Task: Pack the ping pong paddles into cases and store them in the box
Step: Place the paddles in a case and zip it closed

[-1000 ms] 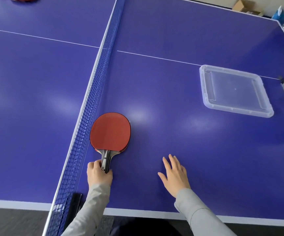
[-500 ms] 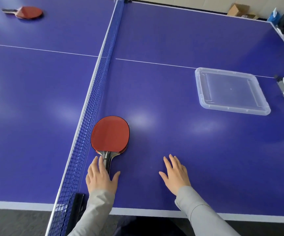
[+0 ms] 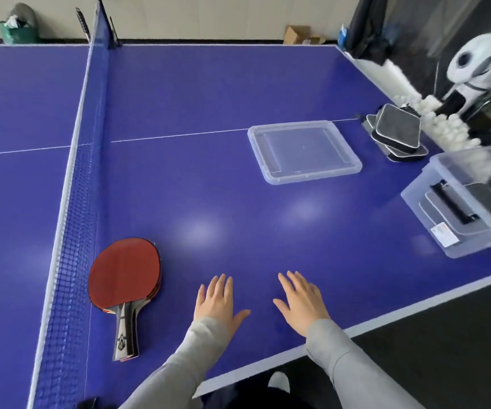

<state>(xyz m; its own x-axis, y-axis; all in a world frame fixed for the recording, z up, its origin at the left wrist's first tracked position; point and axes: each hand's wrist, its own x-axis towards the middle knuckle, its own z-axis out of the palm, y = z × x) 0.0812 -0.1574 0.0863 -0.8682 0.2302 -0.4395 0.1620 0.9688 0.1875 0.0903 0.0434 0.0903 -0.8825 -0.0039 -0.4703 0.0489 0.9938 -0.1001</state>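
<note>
A stack of red ping pong paddles (image 3: pixel 125 271) lies flat on the blue table beside the net, handles pointing toward me. My left hand (image 3: pixel 216 299) rests flat on the table to the right of the paddles, apart from them, fingers straight. A little further right, my right hand (image 3: pixel 300 299) also lies flat and holds nothing. Black paddle cases (image 3: pixel 397 131) are piled at the far right edge. A clear plastic box (image 3: pixel 462 202) at the right edge holds some dark cases. Its clear lid (image 3: pixel 303 150) lies upside down on the table.
The net (image 3: pixel 73 202) runs along the left of the paddles. White balls (image 3: pixel 442 122) and a white ball machine (image 3: pixel 480 63) sit beyond the table's right end. A green bin (image 3: pixel 17 28) and a cardboard box (image 3: pixel 300 35) stand by the far wall.
My left hand let go of the paddle handle and moved right onto the bare table. The view swung to the right, bringing the cases, the box and the ball machine into sight.
</note>
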